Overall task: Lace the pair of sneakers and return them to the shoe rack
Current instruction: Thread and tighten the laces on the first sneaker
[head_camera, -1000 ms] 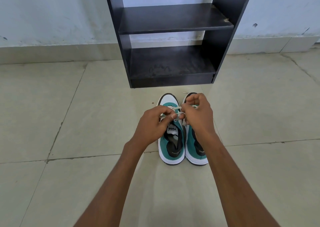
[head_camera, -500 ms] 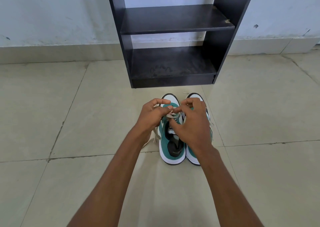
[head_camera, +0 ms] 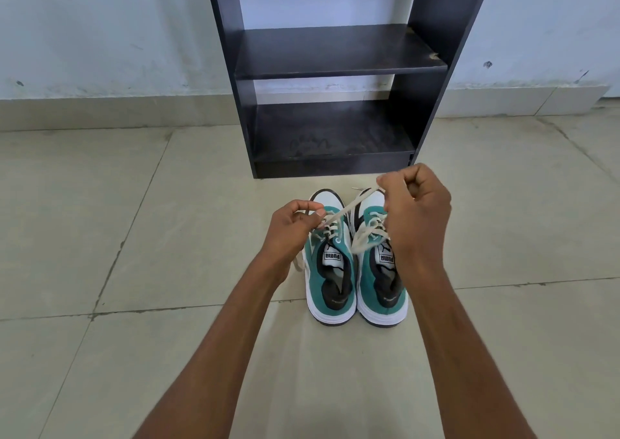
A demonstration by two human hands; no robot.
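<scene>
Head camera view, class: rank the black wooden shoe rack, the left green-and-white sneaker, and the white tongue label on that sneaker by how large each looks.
1. Black wooden shoe rack, though cropped at the top.
2. Left green-and-white sneaker.
3. White tongue label.
No close calls, despite the rack standing farther away.

"PUMA" is printed on both tongue labels (head_camera: 332, 256) of the sneakers (head_camera: 357, 270).

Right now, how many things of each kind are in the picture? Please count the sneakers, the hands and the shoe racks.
Sneakers: 2, the left sneaker and the right sneaker
Hands: 2, the left hand and the right hand, each pulling a lace
Shoe racks: 1, the black shoe rack
Total: 5
</scene>
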